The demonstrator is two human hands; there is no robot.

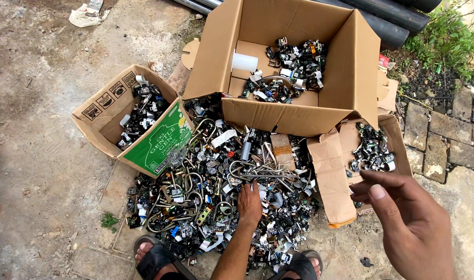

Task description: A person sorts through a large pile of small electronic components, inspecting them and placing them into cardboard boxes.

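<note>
1. Big box [299, 116] stands open behind the scrap pile [216, 181] on the ground, holding parts.
2. Small box [118, 111] lies tilted left of the pile; a flat one [346, 155] lies right.
3. Your left hand [249, 205] rests fingers-down in the pile; grip cannot be told.
4. Your right hand [403, 212] hovers half-open, empty, near the flat box.
</note>
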